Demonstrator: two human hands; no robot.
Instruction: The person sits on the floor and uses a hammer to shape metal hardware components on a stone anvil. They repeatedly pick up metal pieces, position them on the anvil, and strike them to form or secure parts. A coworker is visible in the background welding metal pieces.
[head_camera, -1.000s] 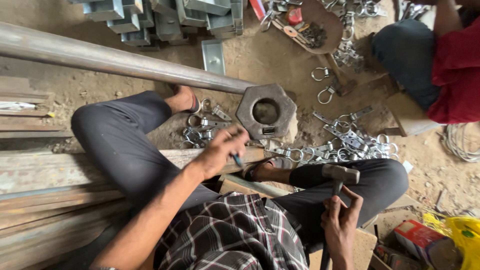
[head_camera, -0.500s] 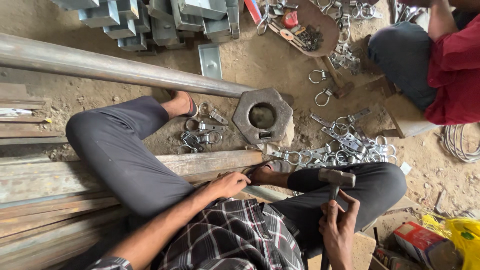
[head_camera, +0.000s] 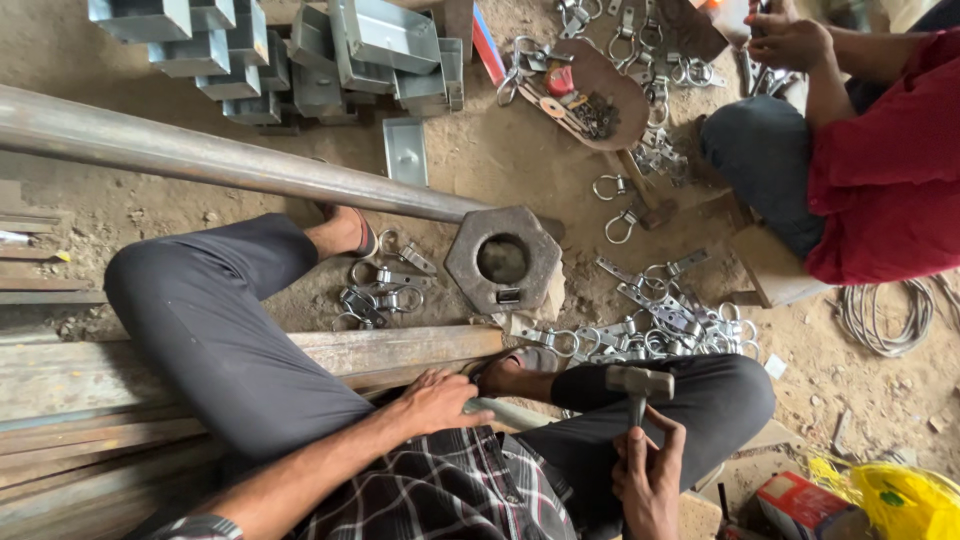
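The right hand (head_camera: 648, 478) grips a hammer (head_camera: 640, 383) by its handle, head up over the right knee. The left hand (head_camera: 440, 400) rests, fingers curled down, on a small grey piece (head_camera: 500, 408) between the legs, beside the plank (head_camera: 400, 350); whether it grips that piece I cannot tell. This looks like a pause between blows: the work sits low by the left hand, and striking it would call for a steady hold and fingers kept out from under the hammer. Ahead on the dirt floor (head_camera: 520, 150) lie a hexagonal block (head_camera: 505, 260) with a round hole, a long pipe (head_camera: 230, 160), loose ring clamps (head_camera: 660, 320) and grey boxes (head_camera: 300, 50). Another person in a red shirt (head_camera: 890, 160) works nearby, well apart. The legs crowd the spot.
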